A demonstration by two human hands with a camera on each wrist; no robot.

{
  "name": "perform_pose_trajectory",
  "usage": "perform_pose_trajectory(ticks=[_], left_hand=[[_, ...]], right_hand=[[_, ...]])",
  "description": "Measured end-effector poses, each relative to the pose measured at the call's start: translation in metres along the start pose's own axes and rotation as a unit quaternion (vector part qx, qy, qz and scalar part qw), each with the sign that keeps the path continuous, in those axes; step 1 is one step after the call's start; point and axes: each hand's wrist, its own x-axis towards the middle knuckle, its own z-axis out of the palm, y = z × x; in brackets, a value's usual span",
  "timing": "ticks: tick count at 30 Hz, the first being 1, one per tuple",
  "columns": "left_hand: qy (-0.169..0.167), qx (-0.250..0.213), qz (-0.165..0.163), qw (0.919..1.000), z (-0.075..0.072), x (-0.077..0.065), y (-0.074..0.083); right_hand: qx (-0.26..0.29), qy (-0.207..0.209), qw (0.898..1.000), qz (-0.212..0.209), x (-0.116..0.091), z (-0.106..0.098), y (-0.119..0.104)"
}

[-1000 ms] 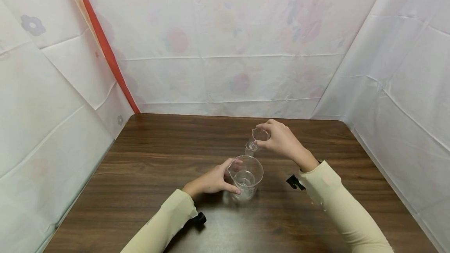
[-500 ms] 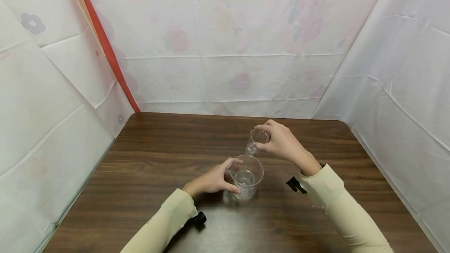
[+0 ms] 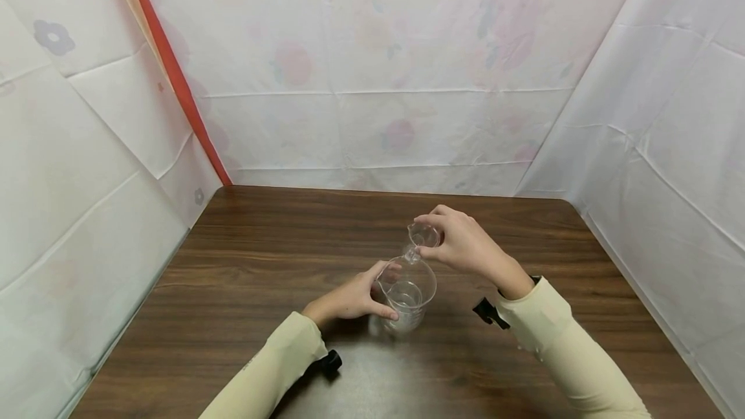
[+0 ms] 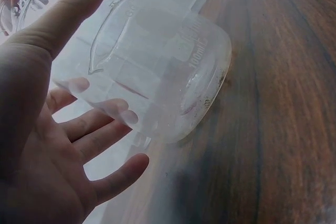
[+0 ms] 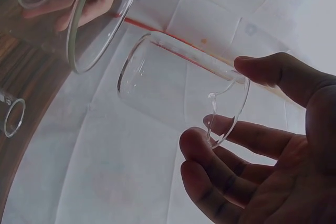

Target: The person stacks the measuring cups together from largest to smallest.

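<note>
A large clear glass beaker point(image 3: 427, 280) stands on the table, a smaller glass vessel point(image 3: 405, 293) nested inside it. My left hand point(image 3: 355, 293) holds the large beaker's left side, thumb at the near side and fingers round the far side. Spread fingers and thumb also show around its wall in the left wrist view. My right hand point(image 3: 465, 244) pinches a small clear beaker point(image 5: 168, 82) by its rim, raised just beyond the large beaker and apart from it. Another small glass point(image 5: 14, 118) stands on the table behind, mostly hidden in the head view.
The dark wood-grain table point(image 3: 279, 231) reaches back to a white patterned sheet point(image 3: 361, 70). Similar sheets hang at both sides, with a red strip point(image 3: 174, 76) along the back left corner. A black clip-like piece point(image 3: 490, 313) hangs at the right sleeve.
My right hand has brought the small beaker slightly left and nearer, towards the large beaker's far rim. The left hand and the large beaker stay where they were.
</note>
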Motion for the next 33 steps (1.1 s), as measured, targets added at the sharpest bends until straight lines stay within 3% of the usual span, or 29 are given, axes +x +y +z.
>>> perform_pose_trajectory(ticks=[7, 21, 33], left_hand=[[0.006, 0.006, 0.001, 1.0000, 0.008, 0.008, -0.030], [0.007, 0.013, -0.018, 0.9997, 0.008, 0.006, -0.031], [0.002, 0.016, -0.011, 0.9998, 0.007, 0.006, -0.031]], right_hand=[[0.006, -0.024, 0.999, -0.019, -0.004, 0.006, -0.002], [-0.002, -0.058, 0.997, -0.049, -0.006, 0.018, -0.003], [-0.006, -0.098, 0.993, -0.073, -0.006, 0.028, -0.001]])
